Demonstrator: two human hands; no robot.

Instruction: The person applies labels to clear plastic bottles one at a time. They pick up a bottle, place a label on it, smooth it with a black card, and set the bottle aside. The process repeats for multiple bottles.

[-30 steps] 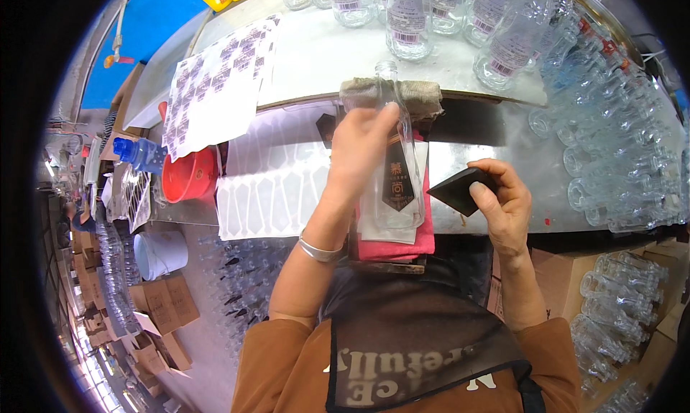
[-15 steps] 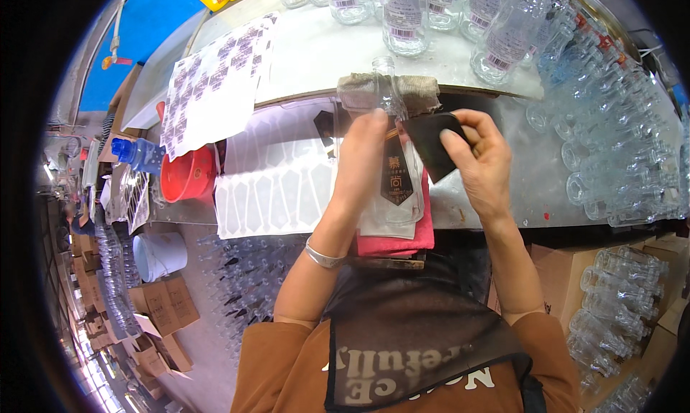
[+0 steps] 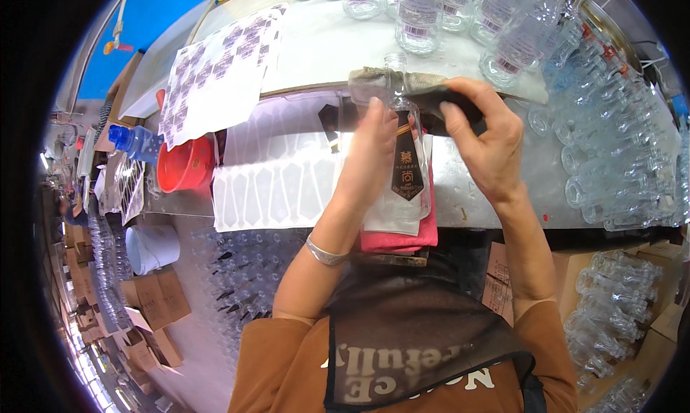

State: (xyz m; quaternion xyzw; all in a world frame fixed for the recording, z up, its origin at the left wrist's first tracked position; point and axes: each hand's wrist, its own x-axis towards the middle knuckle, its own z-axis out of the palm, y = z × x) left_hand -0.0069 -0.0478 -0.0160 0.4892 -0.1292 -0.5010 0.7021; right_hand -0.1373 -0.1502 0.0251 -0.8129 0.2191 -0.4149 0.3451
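A clear glass bottle [image 3: 422, 197] lies with its neck [image 3: 394, 62] pointing away from me, over white paper and a folded pink cloth [image 3: 402, 240]. On its upper side is a black tie-shaped label [image 3: 407, 165] with gold markings. My left hand [image 3: 368, 154], slightly blurred, is along the bottle's left side with its fingers stretched toward the neck. Between thumb and fingers my right hand [image 3: 489, 136] pinches a flat black piece [image 3: 438, 97], just right of the bottle neck. I cannot tell exactly what kind of piece it is. A beige cloth roll [image 3: 368, 82] lies under the neck.
Left of the bottle lies a backing sheet [image 3: 266, 197] with tie-shaped outlines; above it, a printed label sheet [image 3: 215, 75]. A red bucket [image 3: 185, 167] stands beyond. Labelled bottles [image 3: 418, 25] stand at the back; several clear bottles [image 3: 611, 154] lie at right.
The black piece has swung from a downward-slanting face to nearly edge-on by the neck, as my right hand turned and rose slightly. My view has shifted a little.
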